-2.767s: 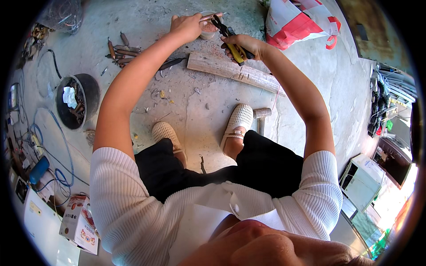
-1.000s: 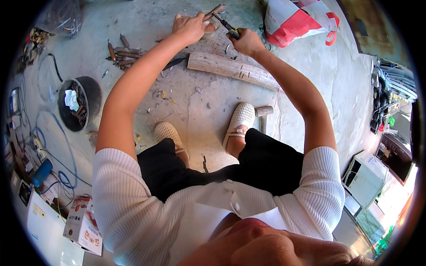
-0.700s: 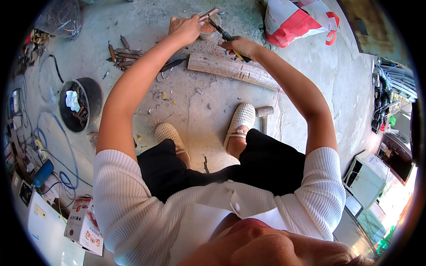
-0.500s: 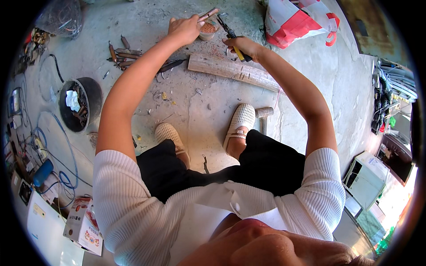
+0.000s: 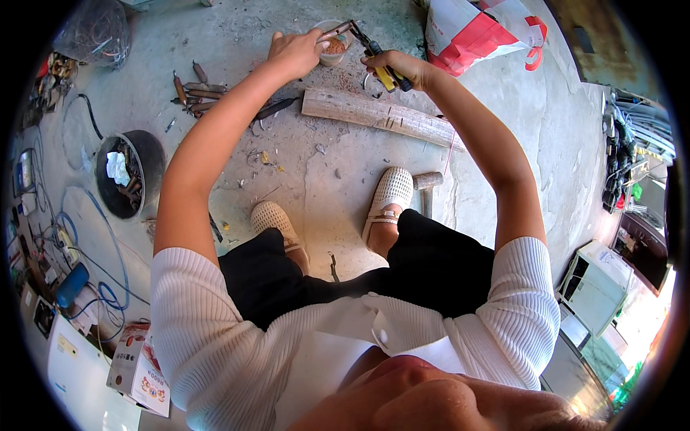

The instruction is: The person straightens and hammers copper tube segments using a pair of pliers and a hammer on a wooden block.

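Top centre, a coppery tube (image 5: 336, 31) is gripped by the left hand (image 5: 293, 54) right by a small tub (image 5: 329, 61), its end seemingly nipped by pliers (image 5: 369, 47) clutched in the right hand (image 5: 397, 66). Some reddish bits (image 5: 335, 47) are already collected; more tubes (image 5: 205, 93), upper left, look left to be done.
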Tool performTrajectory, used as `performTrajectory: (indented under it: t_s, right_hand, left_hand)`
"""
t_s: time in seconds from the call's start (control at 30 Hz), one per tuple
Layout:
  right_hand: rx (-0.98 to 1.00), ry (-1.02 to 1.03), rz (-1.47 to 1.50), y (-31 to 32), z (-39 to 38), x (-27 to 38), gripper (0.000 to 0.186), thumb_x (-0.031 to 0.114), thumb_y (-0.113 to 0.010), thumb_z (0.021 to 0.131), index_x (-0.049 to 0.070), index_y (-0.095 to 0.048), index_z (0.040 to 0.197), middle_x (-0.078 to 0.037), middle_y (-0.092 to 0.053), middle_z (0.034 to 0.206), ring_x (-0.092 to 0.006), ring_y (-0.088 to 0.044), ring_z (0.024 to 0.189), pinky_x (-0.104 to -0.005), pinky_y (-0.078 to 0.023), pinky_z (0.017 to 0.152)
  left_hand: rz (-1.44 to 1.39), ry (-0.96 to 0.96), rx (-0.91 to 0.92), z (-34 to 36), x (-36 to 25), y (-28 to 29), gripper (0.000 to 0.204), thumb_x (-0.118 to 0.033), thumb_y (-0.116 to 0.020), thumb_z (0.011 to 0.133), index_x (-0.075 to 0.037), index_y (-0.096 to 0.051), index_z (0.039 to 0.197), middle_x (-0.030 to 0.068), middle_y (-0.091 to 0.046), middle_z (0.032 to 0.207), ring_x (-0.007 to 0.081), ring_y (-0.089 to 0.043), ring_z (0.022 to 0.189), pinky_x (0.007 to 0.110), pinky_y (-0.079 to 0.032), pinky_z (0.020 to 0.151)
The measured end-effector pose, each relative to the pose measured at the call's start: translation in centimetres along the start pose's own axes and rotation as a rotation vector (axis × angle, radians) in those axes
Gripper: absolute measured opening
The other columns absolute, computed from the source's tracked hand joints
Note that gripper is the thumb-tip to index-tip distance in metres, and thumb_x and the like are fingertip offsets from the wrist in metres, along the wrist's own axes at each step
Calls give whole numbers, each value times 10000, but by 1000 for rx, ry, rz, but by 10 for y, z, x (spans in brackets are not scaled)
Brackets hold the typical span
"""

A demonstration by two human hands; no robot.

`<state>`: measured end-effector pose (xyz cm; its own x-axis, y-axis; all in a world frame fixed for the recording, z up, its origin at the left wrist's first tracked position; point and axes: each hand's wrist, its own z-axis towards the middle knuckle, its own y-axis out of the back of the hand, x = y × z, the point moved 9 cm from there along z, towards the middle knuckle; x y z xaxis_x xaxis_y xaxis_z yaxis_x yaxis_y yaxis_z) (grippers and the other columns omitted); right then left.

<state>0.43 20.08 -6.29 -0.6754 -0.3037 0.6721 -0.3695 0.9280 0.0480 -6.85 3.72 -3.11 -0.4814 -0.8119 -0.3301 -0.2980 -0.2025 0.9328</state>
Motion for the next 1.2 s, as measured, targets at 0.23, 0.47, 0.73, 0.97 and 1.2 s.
performTrajectory:
  t_s: [0.23,0.47,0.73,0.97,1.2]
  right_hand:
    - [26,-32,-29,-2,-6,-1,269,324,-647,819,61,-599,844,-11,-547,722,-94,-512,549,-258,-446,458]
    - [-176,56,-233,8,-4,5,316,336,-695,758,41,-628,850,-16,-533,709,-113,-487,603,-268,-402,527]
    - [-337,87,-470,17,-6,20,392,344,-695,692,-13,-643,846,-96,-594,751,-200,-538,705,-321,-441,659]
    - [-382,85,-569,17,-7,19,458,363,-675,666,-4,-656,939,-187,-647,856,-300,-620,823,-368,-489,747]
    - [-593,97,-900,29,-19,28,600,394,-617,671,80,-576,1180,-191,-599,1152,-362,-555,1100,-497,-432,911]
  left_hand:
    - [-1,-41,31,-4,-6,8,286,-359,-397,963,-164,-502,1145,121,-658,859,316,-615,880,443,-328,845]
    - [-62,-39,53,-4,-2,-3,327,-378,-369,970,-138,-497,1151,156,-648,938,358,-597,942,475,-358,871]
    - [-130,16,116,0,6,-2,422,-432,-326,969,-110,-509,1171,184,-628,1056,394,-569,1009,462,-433,871]
    - [-17,17,78,-2,5,1,376,-399,-366,965,-163,-554,1189,151,-653,1011,322,-606,972,452,-407,864]
    - [130,-8,89,-3,-6,9,349,-399,-418,948,-177,-597,1150,129,-671,969,296,-632,896,447,-367,865]
